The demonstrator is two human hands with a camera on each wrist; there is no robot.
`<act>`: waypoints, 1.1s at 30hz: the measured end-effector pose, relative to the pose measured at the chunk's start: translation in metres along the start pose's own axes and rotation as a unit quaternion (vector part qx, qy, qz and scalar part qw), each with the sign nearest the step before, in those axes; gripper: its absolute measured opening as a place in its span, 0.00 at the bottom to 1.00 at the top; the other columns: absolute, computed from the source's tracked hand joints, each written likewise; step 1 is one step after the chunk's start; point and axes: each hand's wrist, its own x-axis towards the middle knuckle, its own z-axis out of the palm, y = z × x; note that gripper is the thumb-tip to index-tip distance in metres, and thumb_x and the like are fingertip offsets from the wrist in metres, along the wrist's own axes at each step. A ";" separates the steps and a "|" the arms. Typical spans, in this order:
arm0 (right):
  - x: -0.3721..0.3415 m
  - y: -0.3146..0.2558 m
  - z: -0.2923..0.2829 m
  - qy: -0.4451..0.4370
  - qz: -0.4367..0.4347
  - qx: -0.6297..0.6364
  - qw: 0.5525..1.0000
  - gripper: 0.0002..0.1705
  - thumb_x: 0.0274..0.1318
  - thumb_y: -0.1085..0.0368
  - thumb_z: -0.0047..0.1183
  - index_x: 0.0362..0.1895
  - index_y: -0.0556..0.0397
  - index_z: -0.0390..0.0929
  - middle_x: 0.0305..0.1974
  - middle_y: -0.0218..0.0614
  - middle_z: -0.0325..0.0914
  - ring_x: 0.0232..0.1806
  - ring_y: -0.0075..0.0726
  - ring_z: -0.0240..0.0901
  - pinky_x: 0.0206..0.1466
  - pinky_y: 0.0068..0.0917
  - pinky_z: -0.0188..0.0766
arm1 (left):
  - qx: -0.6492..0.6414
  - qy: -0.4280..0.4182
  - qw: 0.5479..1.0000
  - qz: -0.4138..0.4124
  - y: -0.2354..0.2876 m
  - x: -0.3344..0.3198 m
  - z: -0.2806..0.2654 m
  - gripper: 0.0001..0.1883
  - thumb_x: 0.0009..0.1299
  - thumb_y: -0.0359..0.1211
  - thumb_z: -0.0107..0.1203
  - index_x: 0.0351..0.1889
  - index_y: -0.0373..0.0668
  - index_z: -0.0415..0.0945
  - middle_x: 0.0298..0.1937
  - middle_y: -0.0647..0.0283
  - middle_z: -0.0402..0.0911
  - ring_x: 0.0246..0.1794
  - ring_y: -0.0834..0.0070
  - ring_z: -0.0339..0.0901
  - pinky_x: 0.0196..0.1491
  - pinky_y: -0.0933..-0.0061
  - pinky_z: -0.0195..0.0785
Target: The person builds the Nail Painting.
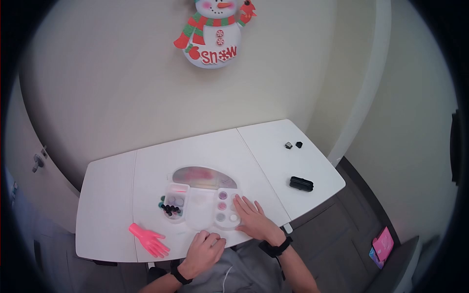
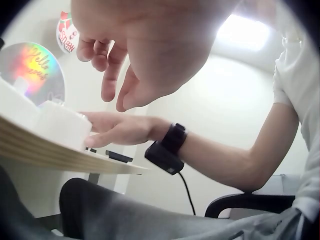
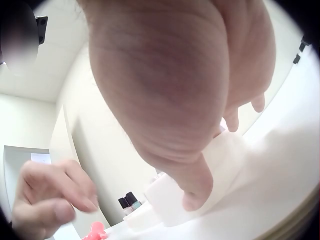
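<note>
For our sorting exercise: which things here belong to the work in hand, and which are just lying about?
Likely in the job:
- white case, touched by the right hand
- small pots
- black-capped bottles
- pink model hand

Apparently just lying about:
- black oblong object
- two small dark objects
- pink packet on floor

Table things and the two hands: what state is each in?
White case: open, mirrored lid raised
Black-capped bottles: capped
Pink model hand: lying, fingers spread
Black object: lying, closed or not unclear
Left hand: loosely bent fingers, empty
Right hand: fingers outstretched, at the case
</note>
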 end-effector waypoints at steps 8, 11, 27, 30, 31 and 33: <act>0.001 -0.005 0.011 0.015 -0.002 0.029 0.999 0.62 0.67 0.46 0.67 0.89 0.59 0.42 0.90 0.50 0.38 0.91 0.61 0.37 0.87 0.68 0.44 | 0.067 0.041 0.997 -0.009 -0.022 0.004 -0.016 0.10 0.65 0.31 0.72 0.44 0.47 0.88 0.42 0.69 0.80 0.42 0.66 0.73 0.46 0.65 0.71; 0.008 -0.006 0.013 0.027 -0.003 0.021 0.999 0.63 0.66 0.43 0.67 0.88 0.60 0.42 0.90 0.50 0.38 0.91 0.62 0.37 0.87 0.68 0.42 | 0.058 0.030 0.998 -0.026 -0.018 -0.005 -0.018 0.10 0.65 0.31 0.72 0.44 0.47 0.88 0.42 0.68 0.80 0.42 0.66 0.73 0.46 0.66 0.72; 0.026 -0.006 0.007 0.032 -0.008 -0.056 0.998 0.62 0.66 0.37 0.65 0.88 0.57 0.46 0.91 0.46 0.40 0.92 0.54 0.37 0.89 0.64 0.37 | -0.053 0.076 0.982 -0.163 -0.025 -0.051 -0.050 0.05 0.66 0.31 0.72 0.39 0.46 0.91 0.38 0.65 0.86 0.43 0.62 0.75 0.47 0.64 0.73; 0.022 -0.002 0.018 0.046 -0.013 -0.056 0.997 0.59 0.67 0.40 0.64 0.88 0.56 0.48 0.90 0.47 0.42 0.92 0.54 0.38 0.89 0.65 0.38 | -0.054 0.072 0.983 -0.160 -0.034 -0.050 -0.044 0.04 0.67 0.31 0.72 0.39 0.45 0.91 0.38 0.65 0.86 0.43 0.61 0.75 0.48 0.63 0.73; 0.021 -0.005 0.015 0.059 -0.022 -0.057 0.996 0.58 0.68 0.41 0.64 0.88 0.55 0.49 0.90 0.47 0.42 0.92 0.53 0.38 0.89 0.64 0.38 | -0.056 0.077 0.982 -0.160 -0.033 -0.047 -0.047 0.04 0.67 0.31 0.72 0.39 0.45 0.91 0.38 0.65 0.86 0.43 0.61 0.75 0.48 0.63 0.73; 0.016 -0.011 0.007 0.066 -0.048 -0.075 0.994 0.57 0.69 0.43 0.64 0.88 0.54 0.49 0.90 0.48 0.42 0.92 0.53 0.37 0.89 0.63 0.38 | -0.051 0.092 0.981 -0.163 -0.034 -0.037 -0.053 0.05 0.68 0.32 0.71 0.39 0.44 0.91 0.37 0.63 0.86 0.43 0.59 0.75 0.50 0.61 0.73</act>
